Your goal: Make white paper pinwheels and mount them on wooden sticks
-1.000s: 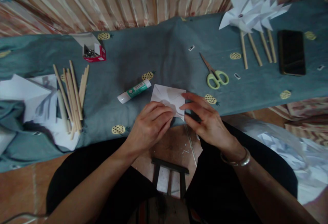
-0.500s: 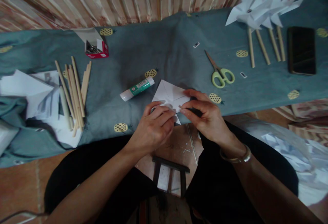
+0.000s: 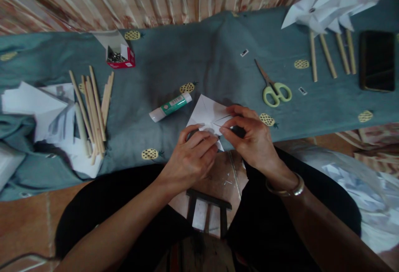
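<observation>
A white paper square (image 3: 199, 114), creased and slit toward its middle, is held over the table's near edge between my two hands. My left hand (image 3: 193, 153) is closed on its near-left side, fingers curled across the paper. With thumb and fingers pinched together, my right hand (image 3: 254, 137) grips its right side; a dark slit line shows beside the fingertips. The fingers hide the paper's centre and much of its near part. Just left of the paper lies a capped green-and-white glue stick (image 3: 171, 106). Scissors (image 3: 276, 93) with light green handles rest to the right.
Several white paper pinwheels (image 3: 324, 8) on wooden sticks lie at the back right, beside a black phone (image 3: 377, 60). An opened red box (image 3: 121, 62) of small metal pieces stands back left, near wooden sticks (image 3: 93, 110) and white papers (image 3: 37, 106). A plastic bag (image 3: 349, 176) is below right.
The view has shifted slightly, so the table's things appear farther right. Both hands keep hold of the paper, with only small finger movements.
</observation>
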Available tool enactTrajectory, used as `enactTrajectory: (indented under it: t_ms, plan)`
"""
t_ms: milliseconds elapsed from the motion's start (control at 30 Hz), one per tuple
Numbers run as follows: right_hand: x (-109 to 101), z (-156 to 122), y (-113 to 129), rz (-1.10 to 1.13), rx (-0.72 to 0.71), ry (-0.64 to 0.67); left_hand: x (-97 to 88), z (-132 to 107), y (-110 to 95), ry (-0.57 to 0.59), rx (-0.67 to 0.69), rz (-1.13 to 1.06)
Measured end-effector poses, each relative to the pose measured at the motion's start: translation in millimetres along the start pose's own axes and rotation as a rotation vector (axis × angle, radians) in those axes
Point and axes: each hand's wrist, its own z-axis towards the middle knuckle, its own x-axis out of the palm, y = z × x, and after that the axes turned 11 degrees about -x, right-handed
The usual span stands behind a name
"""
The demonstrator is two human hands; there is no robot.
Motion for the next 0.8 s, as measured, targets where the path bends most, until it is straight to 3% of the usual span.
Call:
enactTrajectory:
  t_ms: [800]
  plan:
    - [4.0,1.0,2.6,-0.082,-0.029,-0.020,3.4,1.1,-1.4,0.100,-0.085,0.011]
